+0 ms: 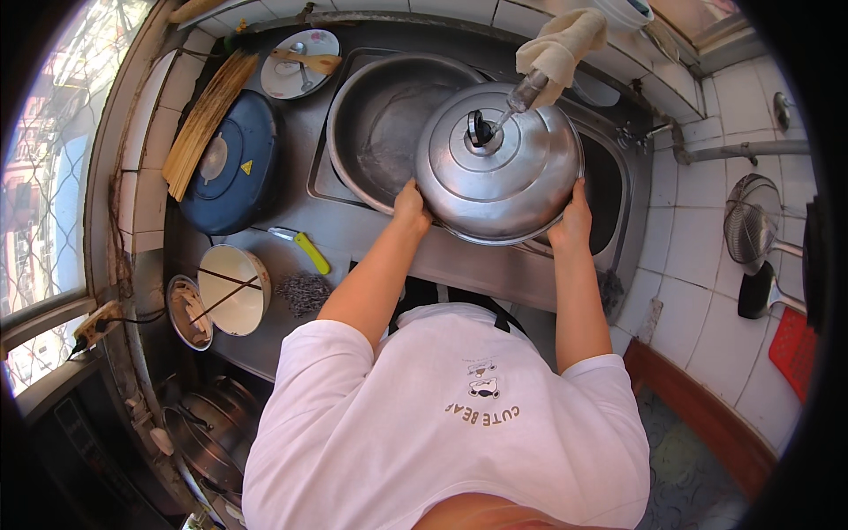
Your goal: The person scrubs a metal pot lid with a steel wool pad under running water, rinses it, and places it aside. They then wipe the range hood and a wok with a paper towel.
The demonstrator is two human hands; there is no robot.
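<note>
A domed metal pot lid [457, 189] with a black knob is held between my two hands, over the right sink basin [604, 199]. My left hand [412, 211] grips its rim at the left, and my right hand [572, 222] grips the rim at the right. Water runs onto the lid by its knob from a faucet [528, 89] with a cloth [563, 50] tied around it. Left of the lid, a large round metal basin [391, 126] rests over the left side of the sink, partly behind the lid.
On the counter at the left are a blue oval appliance [248, 169], bamboo sticks [209, 129], a plate with spoons [275, 73], a green-handled peeler or knife [311, 253], steel wool [305, 293] and a bowl with chopsticks [248, 308]. A wire strainer [752, 212] hangs on the right wall.
</note>
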